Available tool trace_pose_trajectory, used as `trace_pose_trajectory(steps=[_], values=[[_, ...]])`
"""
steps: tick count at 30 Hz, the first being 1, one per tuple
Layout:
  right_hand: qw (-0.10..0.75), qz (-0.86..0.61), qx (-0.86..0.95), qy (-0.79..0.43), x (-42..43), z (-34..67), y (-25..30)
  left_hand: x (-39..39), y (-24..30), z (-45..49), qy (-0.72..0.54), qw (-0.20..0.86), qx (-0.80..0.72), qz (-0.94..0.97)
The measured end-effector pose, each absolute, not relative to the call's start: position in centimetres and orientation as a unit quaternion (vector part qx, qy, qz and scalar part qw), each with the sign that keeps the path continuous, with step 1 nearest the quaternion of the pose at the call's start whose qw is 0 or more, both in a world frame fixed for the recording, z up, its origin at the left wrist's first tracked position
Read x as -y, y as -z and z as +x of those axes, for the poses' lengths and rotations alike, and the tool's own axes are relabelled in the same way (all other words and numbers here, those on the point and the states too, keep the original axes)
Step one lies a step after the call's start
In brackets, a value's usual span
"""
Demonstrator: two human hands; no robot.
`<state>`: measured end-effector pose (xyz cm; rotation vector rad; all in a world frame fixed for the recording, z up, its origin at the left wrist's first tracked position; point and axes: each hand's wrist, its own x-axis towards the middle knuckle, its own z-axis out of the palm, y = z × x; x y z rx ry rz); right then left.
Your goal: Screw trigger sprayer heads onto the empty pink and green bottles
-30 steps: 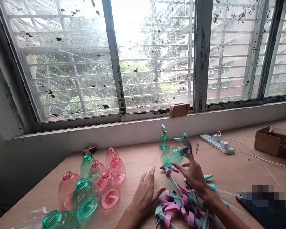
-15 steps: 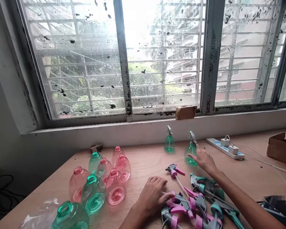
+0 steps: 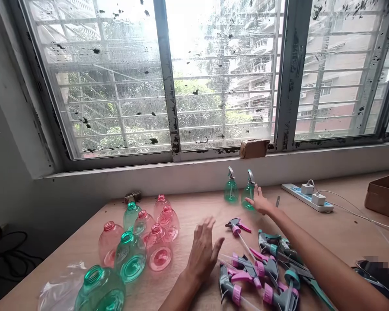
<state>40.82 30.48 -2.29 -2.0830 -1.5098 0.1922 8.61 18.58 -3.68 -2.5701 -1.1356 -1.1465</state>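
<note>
My right hand (image 3: 261, 201) reaches far across the wooden table (image 3: 194, 214), fingers spread, touching the right side of a green spray bottle (image 3: 248, 191) with a grey trigger head. That bottle stands upright beside a second assembled green spray bottle (image 3: 231, 189) near the wall. My left hand (image 3: 203, 249) hovers open over the table, fingers apart, holding nothing, just left of a pile of pink and teal trigger sprayer heads (image 3: 262, 272). One pink sprayer head (image 3: 237, 225) lies alone ahead of the pile.
Several empty pink and green bottles (image 3: 139, 242) cluster at the left, with a clear plastic bag (image 3: 56, 289) at the near edge. A white power strip (image 3: 307, 196) with plugs and a cardboard box (image 3: 384, 196) sit at the right. A window runs along the back.
My right hand carried the second green bottle further back and stood it next to the first one. My left hand lifted off the sprayer pile and opened.
</note>
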Motion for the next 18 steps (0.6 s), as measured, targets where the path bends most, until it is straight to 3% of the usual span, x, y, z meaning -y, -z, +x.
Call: trace_pose_trajectory(steps=[7, 18], values=[[0.311, -0.769, 0.552, -0.081, -25.0, 41.6, 2.1, -19.5, 2.0, 7.4, 0.531, 0.179, 0.449, -0.696], [0.315, -0.64, 0.7, -0.02, -19.8, 39.2, 1.7, -20.1, -2.5, 2.4, 0.577, 0.333, 0.436, -0.605]])
